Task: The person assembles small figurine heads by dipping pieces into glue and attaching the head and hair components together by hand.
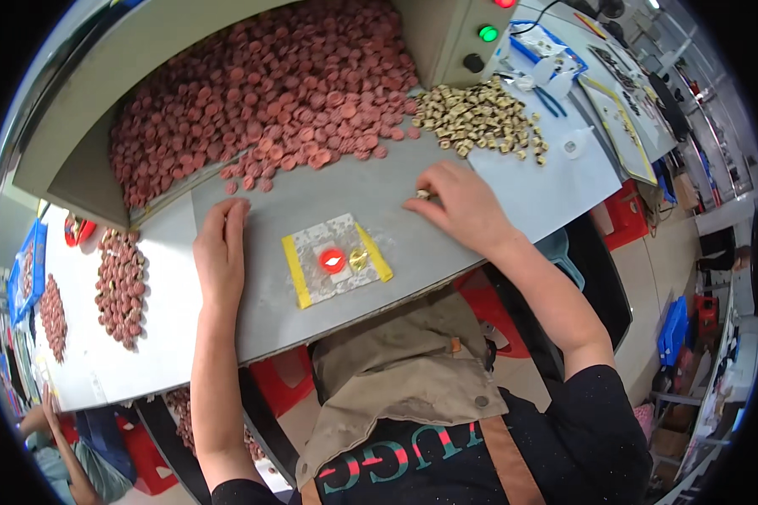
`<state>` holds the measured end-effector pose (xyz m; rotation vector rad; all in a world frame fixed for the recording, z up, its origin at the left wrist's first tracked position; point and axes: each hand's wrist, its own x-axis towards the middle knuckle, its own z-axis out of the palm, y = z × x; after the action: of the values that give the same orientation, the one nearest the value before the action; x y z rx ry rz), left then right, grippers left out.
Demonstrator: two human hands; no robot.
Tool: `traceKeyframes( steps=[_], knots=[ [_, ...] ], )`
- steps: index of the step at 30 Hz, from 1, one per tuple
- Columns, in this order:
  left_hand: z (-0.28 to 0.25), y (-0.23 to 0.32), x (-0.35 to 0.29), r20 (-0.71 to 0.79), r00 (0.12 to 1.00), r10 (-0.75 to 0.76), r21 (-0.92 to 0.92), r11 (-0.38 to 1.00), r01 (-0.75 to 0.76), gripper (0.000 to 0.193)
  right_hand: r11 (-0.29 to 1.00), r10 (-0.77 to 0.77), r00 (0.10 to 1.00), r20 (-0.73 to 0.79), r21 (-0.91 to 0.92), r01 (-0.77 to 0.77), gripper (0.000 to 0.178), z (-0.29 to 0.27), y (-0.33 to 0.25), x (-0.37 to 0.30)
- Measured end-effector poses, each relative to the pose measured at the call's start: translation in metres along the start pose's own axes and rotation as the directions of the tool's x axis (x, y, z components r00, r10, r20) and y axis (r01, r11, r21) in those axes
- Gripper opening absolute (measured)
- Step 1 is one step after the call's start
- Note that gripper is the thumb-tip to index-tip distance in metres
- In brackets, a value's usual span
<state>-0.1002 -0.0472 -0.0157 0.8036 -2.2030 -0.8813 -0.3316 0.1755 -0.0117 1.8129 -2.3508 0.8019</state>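
My right hand is closed in a pinch on a small gold-coloured metal piece, partly hidden by the fingers, over the grey work surface. To the left, my left hand has its fingers curled together, and anything in them is hidden. It is nearest the loose edge of a large heap of small pink-red round caps. Between my hands lies a flat plate held down by yellow tape strips. A bright red ring with a white centre and a shiny gold piece sit on it.
A pile of gold-coloured pieces lies at the back right, near blue-handled pliers. A machine housing with lights frames the heap. Clusters of joined pieces lie at the left. Another person sits at the lower left.
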Motion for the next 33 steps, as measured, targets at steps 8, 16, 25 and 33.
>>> traceKeyframes(
  steps=[8,16,25,33],
  knots=[
    [-0.023,-0.005,-0.004,0.135,0.927,-0.349,-0.775,0.546,0.318,0.033,0.996,-0.047,0.999,0.022,0.082,0.045,0.025,-0.013,-0.003,0.0],
    [-0.017,-0.015,-0.033,-0.05,0.999,-0.017,-0.069,0.998,0.014,0.021,1.0,-0.006,0.99,0.138,0.013,0.004,0.014,-0.01,-0.026,0.004],
    [-0.019,-0.022,-0.043,-0.051,0.976,0.21,0.314,0.931,-0.184,0.019,0.998,-0.056,0.986,0.156,0.006,0.055,0.016,-0.005,-0.032,0.002],
    [-0.036,0.005,-0.068,0.105,0.908,-0.407,-0.691,0.626,0.361,0.029,1.0,0.017,0.986,0.163,0.013,-0.019,0.015,-0.004,-0.037,0.005]
  ],
)
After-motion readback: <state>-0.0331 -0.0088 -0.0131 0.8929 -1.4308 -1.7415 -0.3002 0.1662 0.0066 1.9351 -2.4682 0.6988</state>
